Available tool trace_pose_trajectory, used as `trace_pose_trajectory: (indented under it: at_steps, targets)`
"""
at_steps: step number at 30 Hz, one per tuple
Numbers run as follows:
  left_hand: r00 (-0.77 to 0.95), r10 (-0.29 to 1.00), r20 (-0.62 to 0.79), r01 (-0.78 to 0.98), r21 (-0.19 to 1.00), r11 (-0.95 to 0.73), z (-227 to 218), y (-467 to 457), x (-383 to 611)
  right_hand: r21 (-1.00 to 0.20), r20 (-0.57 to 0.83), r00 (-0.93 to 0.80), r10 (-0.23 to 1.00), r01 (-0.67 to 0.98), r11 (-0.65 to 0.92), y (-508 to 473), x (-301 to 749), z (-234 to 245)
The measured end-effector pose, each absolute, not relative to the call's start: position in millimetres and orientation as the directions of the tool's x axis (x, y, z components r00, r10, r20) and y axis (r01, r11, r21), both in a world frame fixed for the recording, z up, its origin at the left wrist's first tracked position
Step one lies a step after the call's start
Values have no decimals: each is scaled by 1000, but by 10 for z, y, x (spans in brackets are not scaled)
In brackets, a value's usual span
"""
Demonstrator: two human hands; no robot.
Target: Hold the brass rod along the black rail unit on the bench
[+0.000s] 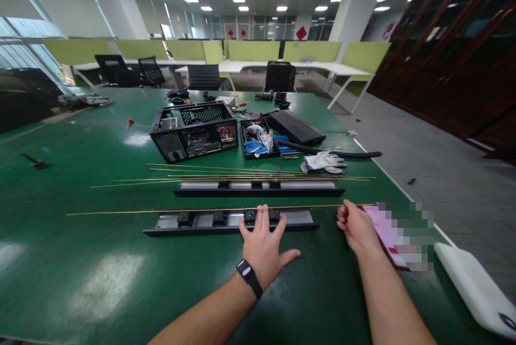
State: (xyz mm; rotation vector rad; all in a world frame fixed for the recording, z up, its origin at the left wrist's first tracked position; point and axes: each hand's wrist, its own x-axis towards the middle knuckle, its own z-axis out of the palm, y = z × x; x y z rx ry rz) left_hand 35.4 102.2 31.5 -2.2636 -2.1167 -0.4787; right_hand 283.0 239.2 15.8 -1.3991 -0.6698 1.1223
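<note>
"Where's the thin brass-coloured rod (pixel 121 213)?"

"Along the far edge of the near metal rail (pixel 165 221); the right hand (pixel 357 227) has its grip closed round it, near its right end."

"Left hand (pixel 264 253)?"

"Open, fingers spread over the black blocks (pixel 219 218). Best keep it steady, and the rod unbent."

Front-left tabletop (pixel 80 275) open; beyond it — thin rod (pixel 217 209) across the way.

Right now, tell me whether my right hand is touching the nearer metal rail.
Apart. The head view shows bare green tabletop between your right hand and the closest end of the nearer metal rail.
</note>
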Motion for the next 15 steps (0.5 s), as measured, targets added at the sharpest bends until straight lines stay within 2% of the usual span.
trace_pose_trajectory:
  at_steps: [10, 15]
  targets:
    - [47, 973, 227, 970, 221, -99, 317, 1019, 353, -982, -189, 128, 974, -1, -190, 2179, 2427, 182]
    - [47, 971, 233, 973, 210, -98, 309, 1018, 356, -974, -184, 100, 978, 117, -196, 2119, 2330, 243]
